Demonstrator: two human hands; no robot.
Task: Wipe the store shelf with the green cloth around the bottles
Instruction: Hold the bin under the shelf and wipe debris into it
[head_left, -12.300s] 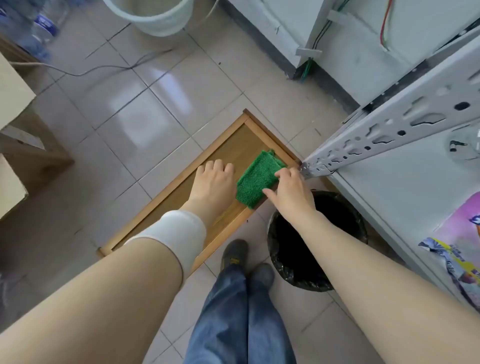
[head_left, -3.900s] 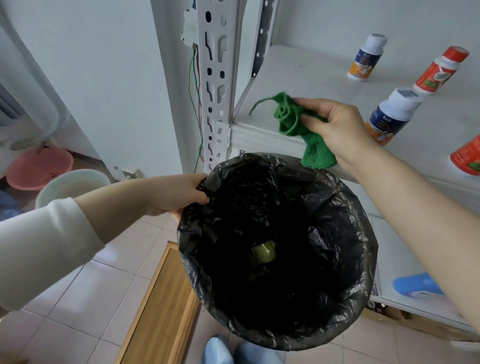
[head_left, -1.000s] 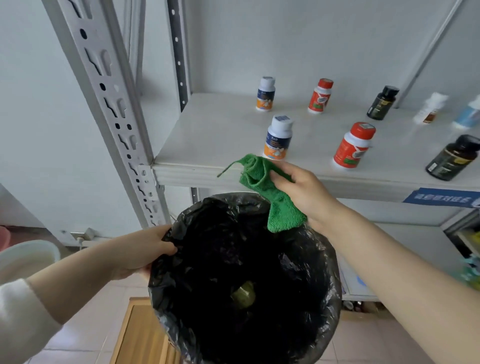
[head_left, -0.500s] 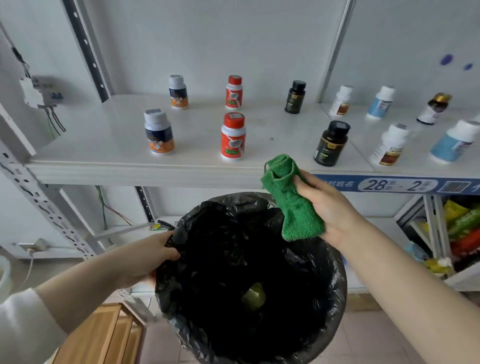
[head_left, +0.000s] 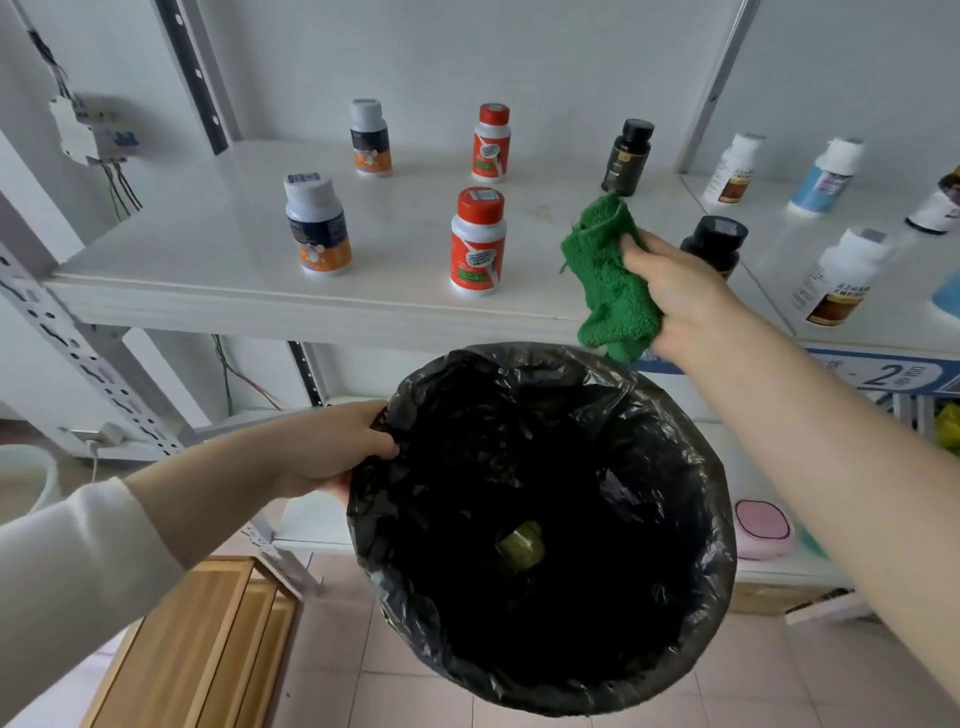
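**Green cloth bunched at the shelf edge, black-lined bin held beneath**

Green cloth (head_left: 608, 280) sits right of centre in the frame, crumpled in the right hand (head_left: 675, 291), whose fingers and thumb are curled round its lower half. Its upper fold stands up over the white shelf (head_left: 208, 234), between the front red-capped bottle (head_left: 478, 241) and the front black bottle (head_left: 714, 247), which the hand partly hides. Whether the cloth touches the shelf surface cannot be told.

The left hand (head_left: 332, 452), at centre left, grips the left rim of a round bin (head_left: 719, 519) lined with a black plastic bag, fingers curled over the bag's edge. The bin fills the lower centre of the frame with its mouth open toward the camera. At its bottom lies one small yellow-green object (head_left: 521, 545); the rest of the inside is too dark to read.

All the bottles stand upright, capped and well apart. A white bottle with an orange and blue label (head_left: 318, 231) is at the front left. Behind stand a second white bottle (head_left: 370, 137), a second red-capped bottle (head_left: 491, 143) and a second black bottle (head_left: 626, 156). More pale bottles (head_left: 828, 174) stand at the upper right.

A blue price strip (head_left: 883, 374) runs along the shelf edge at right. A wooden tray (head_left: 197, 649) lies on the tiled floor at lower left.
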